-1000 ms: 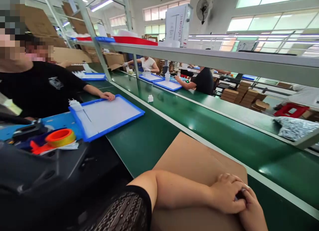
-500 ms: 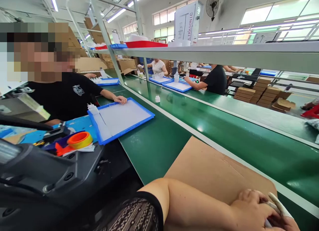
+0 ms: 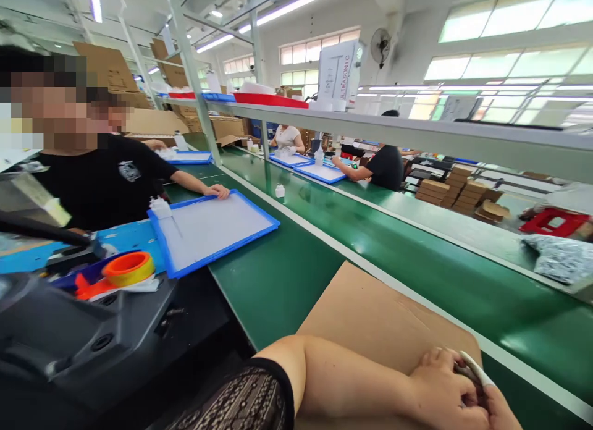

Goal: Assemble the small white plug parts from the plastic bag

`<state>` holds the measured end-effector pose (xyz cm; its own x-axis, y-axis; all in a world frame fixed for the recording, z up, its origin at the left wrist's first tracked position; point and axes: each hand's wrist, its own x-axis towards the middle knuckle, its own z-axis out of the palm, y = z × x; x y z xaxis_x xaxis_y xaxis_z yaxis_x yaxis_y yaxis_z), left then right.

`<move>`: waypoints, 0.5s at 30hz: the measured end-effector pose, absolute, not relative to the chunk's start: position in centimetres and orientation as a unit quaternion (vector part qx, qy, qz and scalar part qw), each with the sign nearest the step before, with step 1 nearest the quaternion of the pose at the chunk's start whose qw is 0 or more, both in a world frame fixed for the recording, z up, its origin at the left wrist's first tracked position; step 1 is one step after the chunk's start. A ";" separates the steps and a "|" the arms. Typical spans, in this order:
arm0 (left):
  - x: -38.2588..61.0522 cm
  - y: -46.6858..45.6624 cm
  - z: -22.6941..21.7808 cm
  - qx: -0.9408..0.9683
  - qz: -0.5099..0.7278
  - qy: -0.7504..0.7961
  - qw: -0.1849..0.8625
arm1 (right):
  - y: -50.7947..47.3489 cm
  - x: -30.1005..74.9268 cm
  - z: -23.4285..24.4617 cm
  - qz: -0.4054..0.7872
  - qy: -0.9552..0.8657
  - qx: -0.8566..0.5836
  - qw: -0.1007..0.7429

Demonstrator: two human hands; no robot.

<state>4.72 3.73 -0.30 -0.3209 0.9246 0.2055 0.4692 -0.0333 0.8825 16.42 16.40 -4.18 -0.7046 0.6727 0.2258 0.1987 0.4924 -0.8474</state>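
Observation:
My left arm, with a black lace sleeve at the elbow, reaches across the bottom over a brown cardboard sheet. My left hand is closed, its fingers curled in above the sheet's right part. Against it lies my right hand, mostly cut off by the bottom edge. A pale white covering wraps one finger there. The two hands meet, and their curled fingers hide whatever is between them.
A blue-rimmed tray holds white parts; a co-worker's hand rests on it. A white part stands on the green belt. Orange-yellow tape lies beside a dark machine. A shelf crosses above.
The view has swung slightly to the right and up, so things sit further left. My hands stay together, with their fingers shifted slightly; the pale bit seen between them is now hidden.

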 end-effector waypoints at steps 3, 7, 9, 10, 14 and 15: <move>5.0 3.6 -0.2 0.524 0.491 0.662 0.213 | 15.4 16.2 -3.0 0.441 -0.811 -0.261 0.283; 5.6 3.0 0.3 0.531 0.495 0.657 0.204 | 12.8 16.2 -0.8 0.446 -0.804 -0.245 0.307; 5.8 2.7 0.5 0.533 0.502 0.654 0.193 | 11.8 16.2 -0.2 0.454 -0.797 -0.234 0.324; 5.8 2.7 0.5 0.535 0.501 0.653 0.188 | 11.5 16.2 -0.1 0.458 -0.791 -0.234 0.331; 5.9 2.8 0.0 0.552 0.491 0.649 0.182 | 11.2 16.3 -0.5 0.468 -0.776 -0.239 0.348; 5.8 2.8 -0.2 0.556 0.488 0.647 0.183 | 11.2 16.3 -0.8 0.474 -0.772 -0.239 0.351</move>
